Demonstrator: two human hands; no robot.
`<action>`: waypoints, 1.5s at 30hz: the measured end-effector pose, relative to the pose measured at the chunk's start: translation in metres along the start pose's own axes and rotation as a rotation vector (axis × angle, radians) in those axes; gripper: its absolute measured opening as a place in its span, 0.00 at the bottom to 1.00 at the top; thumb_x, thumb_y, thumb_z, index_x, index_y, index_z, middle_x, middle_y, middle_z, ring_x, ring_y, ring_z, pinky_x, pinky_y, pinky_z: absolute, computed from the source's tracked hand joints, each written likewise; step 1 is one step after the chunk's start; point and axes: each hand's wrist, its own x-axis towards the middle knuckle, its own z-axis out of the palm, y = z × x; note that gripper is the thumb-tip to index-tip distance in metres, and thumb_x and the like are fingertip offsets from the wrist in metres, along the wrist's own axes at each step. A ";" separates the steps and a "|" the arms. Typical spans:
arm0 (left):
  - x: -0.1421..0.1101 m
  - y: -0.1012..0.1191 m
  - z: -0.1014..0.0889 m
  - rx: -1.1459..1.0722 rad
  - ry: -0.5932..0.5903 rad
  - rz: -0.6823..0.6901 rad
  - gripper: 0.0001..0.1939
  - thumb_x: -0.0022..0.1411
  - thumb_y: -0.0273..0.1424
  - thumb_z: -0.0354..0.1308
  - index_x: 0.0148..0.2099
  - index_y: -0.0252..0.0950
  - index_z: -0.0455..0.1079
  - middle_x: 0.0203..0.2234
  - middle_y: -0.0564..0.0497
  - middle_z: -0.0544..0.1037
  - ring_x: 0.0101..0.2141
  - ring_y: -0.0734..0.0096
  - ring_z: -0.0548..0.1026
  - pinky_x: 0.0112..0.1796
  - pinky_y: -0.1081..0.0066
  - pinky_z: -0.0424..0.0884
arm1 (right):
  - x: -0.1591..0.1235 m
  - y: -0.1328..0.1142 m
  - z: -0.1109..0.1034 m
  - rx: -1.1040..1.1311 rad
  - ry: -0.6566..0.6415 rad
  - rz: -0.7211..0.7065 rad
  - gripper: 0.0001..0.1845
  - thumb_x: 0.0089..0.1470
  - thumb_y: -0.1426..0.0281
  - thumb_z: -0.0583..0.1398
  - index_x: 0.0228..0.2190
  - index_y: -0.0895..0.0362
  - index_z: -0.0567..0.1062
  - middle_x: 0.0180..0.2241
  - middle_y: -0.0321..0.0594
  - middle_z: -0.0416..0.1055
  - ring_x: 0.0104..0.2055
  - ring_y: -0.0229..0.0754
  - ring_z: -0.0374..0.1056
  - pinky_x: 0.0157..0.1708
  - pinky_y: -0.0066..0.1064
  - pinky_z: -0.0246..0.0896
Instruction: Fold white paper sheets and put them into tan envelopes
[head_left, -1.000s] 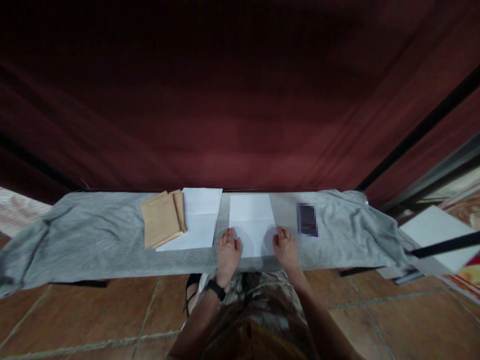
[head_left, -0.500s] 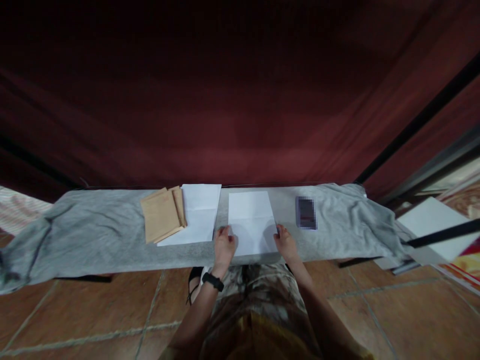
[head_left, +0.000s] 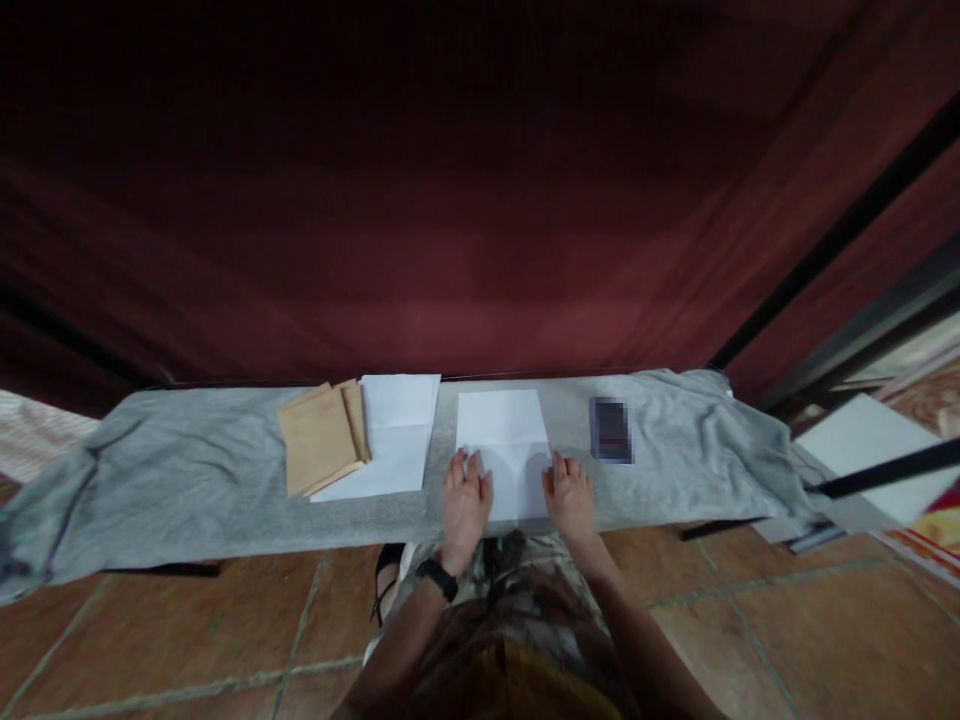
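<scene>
A white sheet of paper point(head_left: 501, 425) with a crease across its middle lies on the grey cloth in front of me. My left hand point(head_left: 466, 495) rests palm down over the sheet's lower left edge, fingers stretched forward and slightly apart. At the lower right edge lies my right hand point(head_left: 570, 495), its fingers a little bent and spread, the thumb side touching the paper. Neither hand lifts the sheet. To the left are more white sheets point(head_left: 397, 455), also creased, partly covered by a stack of brown paper envelopes point(head_left: 319, 440).
The grey cloth point(head_left: 202, 470) covers a long narrow bench or table against a dark red surface point(head_left: 480, 250). A dark, pixelated rectangular object point(head_left: 613, 430) lies right of my right hand. A white panel point(head_left: 862, 450) and black bars stand at the far right.
My left hand has moved right, from pinching at the sheet's left edge to lying flat on it. My right hand has flattened out at the right edge.
</scene>
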 end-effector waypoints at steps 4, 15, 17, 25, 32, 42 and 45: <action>0.002 0.024 0.022 0.012 -0.128 0.156 0.29 0.72 0.31 0.43 0.72 0.32 0.55 0.71 0.39 0.58 0.71 0.53 0.53 0.66 0.48 0.58 | 0.003 -0.032 0.011 0.123 0.004 -0.248 0.25 0.71 0.68 0.46 0.63 0.59 0.69 0.63 0.49 0.68 0.65 0.46 0.63 0.64 0.39 0.57; -0.004 -0.006 0.023 0.149 -0.066 0.085 0.31 0.73 0.36 0.42 0.73 0.29 0.54 0.69 0.37 0.61 0.70 0.54 0.56 0.66 0.50 0.58 | -0.010 -0.012 0.037 -0.006 0.113 -0.275 0.28 0.71 0.65 0.49 0.68 0.61 0.61 0.68 0.54 0.60 0.70 0.52 0.56 0.68 0.50 0.50; -0.006 -0.015 0.019 0.161 -0.027 0.055 0.31 0.73 0.37 0.43 0.72 0.29 0.55 0.68 0.35 0.62 0.69 0.53 0.58 0.66 0.49 0.59 | -0.009 -0.004 0.038 -0.022 0.140 -0.232 0.29 0.72 0.63 0.47 0.68 0.61 0.60 0.67 0.55 0.60 0.69 0.53 0.57 0.67 0.52 0.50; 0.016 -0.015 0.016 0.168 0.012 0.072 0.29 0.73 0.35 0.44 0.71 0.30 0.59 0.66 0.37 0.67 0.70 0.51 0.57 0.67 0.45 0.57 | 0.013 -0.004 0.046 0.006 0.189 -0.127 0.32 0.72 0.61 0.42 0.68 0.64 0.59 0.67 0.59 0.59 0.69 0.57 0.56 0.66 0.55 0.51; 0.078 0.005 0.035 0.119 -0.110 0.213 0.29 0.72 0.29 0.41 0.72 0.30 0.56 0.69 0.39 0.61 0.70 0.56 0.55 0.67 0.51 0.56 | 0.078 -0.044 0.045 0.020 -0.017 -0.322 0.27 0.71 0.67 0.45 0.66 0.57 0.65 0.69 0.47 0.58 0.71 0.52 0.53 0.68 0.52 0.48; 0.099 -0.016 0.047 0.160 -0.131 0.069 0.31 0.74 0.36 0.39 0.72 0.24 0.56 0.70 0.34 0.58 0.70 0.54 0.55 0.67 0.52 0.55 | 0.087 -0.038 0.067 -0.020 0.045 -0.256 0.27 0.71 0.65 0.47 0.67 0.59 0.63 0.68 0.53 0.59 0.70 0.53 0.57 0.67 0.54 0.49; 0.096 -0.023 0.045 0.178 -0.089 0.054 0.32 0.74 0.37 0.38 0.71 0.21 0.56 0.69 0.31 0.59 0.70 0.52 0.54 0.67 0.51 0.56 | 0.088 -0.024 0.068 -0.024 0.089 -0.194 0.28 0.71 0.65 0.48 0.66 0.61 0.64 0.67 0.56 0.59 0.69 0.56 0.57 0.67 0.54 0.50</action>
